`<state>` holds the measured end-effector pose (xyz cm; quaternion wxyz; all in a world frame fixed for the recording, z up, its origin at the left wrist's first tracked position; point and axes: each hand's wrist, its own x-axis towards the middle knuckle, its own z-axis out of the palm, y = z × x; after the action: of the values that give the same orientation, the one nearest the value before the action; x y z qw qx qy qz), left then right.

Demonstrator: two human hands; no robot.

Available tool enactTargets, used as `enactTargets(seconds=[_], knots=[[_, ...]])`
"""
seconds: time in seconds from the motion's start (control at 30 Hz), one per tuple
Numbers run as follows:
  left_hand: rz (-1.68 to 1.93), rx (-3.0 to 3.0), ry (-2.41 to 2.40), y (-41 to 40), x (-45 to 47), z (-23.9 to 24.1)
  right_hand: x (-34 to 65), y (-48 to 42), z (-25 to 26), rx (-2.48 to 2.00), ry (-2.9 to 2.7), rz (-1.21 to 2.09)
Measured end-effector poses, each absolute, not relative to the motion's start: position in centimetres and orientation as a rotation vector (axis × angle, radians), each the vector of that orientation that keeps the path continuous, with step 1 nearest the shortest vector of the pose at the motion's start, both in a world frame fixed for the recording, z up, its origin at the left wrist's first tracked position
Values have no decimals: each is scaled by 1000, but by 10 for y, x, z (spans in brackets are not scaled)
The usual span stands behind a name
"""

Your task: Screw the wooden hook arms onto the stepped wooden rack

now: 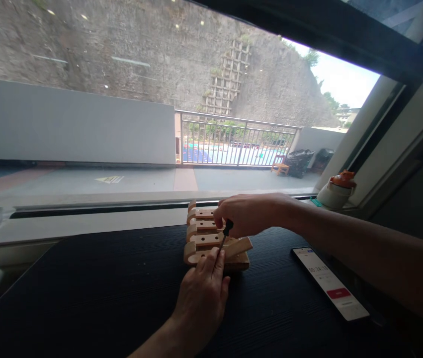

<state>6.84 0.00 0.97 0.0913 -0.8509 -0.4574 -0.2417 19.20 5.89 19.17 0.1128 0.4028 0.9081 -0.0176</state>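
1. The right hand (244,214) is holding a screwdriver (228,228), grip closed around its handle.
2. The left hand (203,291) is meeting the shaft's lower end; its grip I cannot tell.
3. A wooden assembly (191,252) is resting on the dark surface (122,288).

Black table (95,293) — grained | wooden assembly (198,240) near far edge | phone (328,281) right of it — lit

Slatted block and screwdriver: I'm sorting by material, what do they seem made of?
Slatted block: probably wood, smooth and matt, given its pale tan colour and rounded edges.
Screwdriver: handle, likely plastic from its plain black look; thin, straight shaft, presumably metal, finish unclear.
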Motion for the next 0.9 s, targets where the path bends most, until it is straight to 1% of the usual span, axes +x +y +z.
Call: enactTargets(seconds=[0.27,0.5,0.7,0.9], knots=[[-770,-2540,-1348,-1,68,5,195,63,189,1078,2785,-34],[-740,-2543,-1344,-2,68,6,204,63,183,1275,2677,38],[-751,-2563,-1331,-2,67,6,205,59,187,1176,2710,116],[-770,-2553,-1341,-1,68,6,193,51,186,1186,2582,211]])
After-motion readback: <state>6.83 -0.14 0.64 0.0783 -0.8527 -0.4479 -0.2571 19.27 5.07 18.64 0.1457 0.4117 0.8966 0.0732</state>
